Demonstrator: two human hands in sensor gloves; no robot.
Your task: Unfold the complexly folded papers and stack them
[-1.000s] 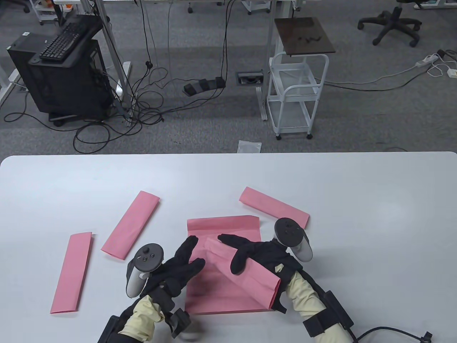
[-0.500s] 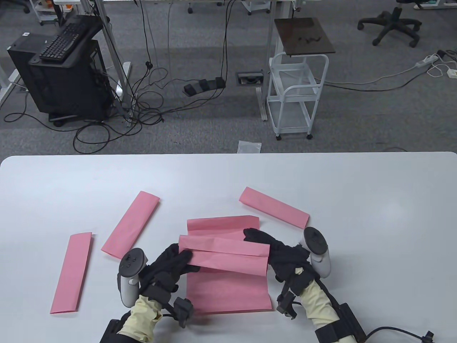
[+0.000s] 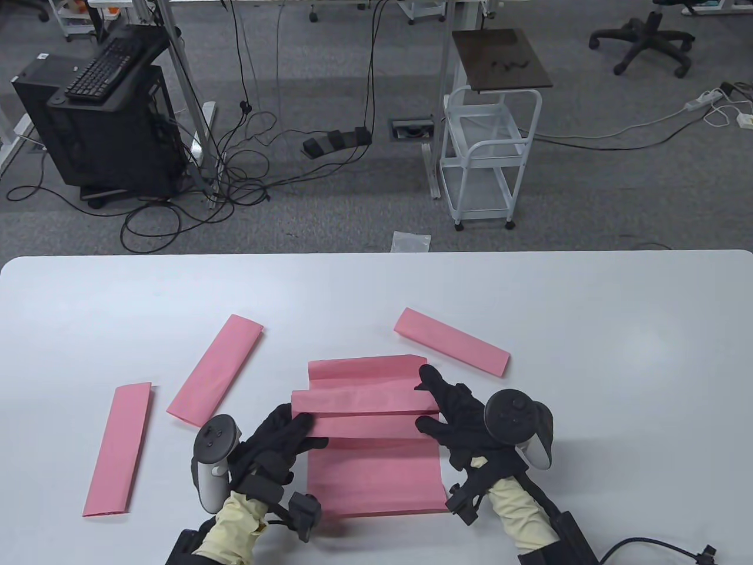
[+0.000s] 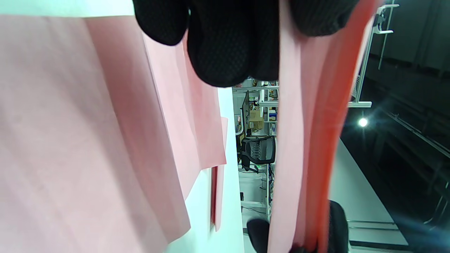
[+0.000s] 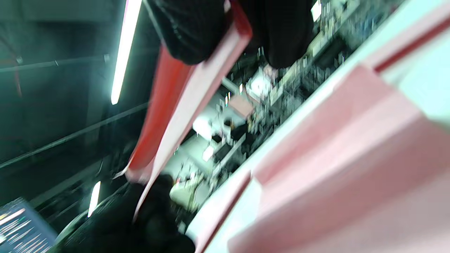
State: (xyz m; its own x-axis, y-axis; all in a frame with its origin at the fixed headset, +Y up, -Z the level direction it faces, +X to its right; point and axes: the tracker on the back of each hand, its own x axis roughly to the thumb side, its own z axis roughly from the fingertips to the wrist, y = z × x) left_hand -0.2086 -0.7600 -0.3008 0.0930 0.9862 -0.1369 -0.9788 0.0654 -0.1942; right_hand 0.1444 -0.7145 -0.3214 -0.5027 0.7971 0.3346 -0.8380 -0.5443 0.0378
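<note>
A partly unfolded pink paper is held level over a flat unfolded pink sheet near the table's front edge. My left hand pinches the paper's left end; the left wrist view shows the fingers against the paper. My right hand pinches its right end; the right wrist view shows the paper between the fingers. Three folded pink strips lie around: one at far left, one left of centre, one behind my right hand.
The white table carries only the papers and my hands. Beyond its far edge is the floor with a white cart, cables and a black computer stand.
The held paper went from a slanted strip under my right hand to a level band held at both ends. Its panels opened further, and my right hand moved up and right.
</note>
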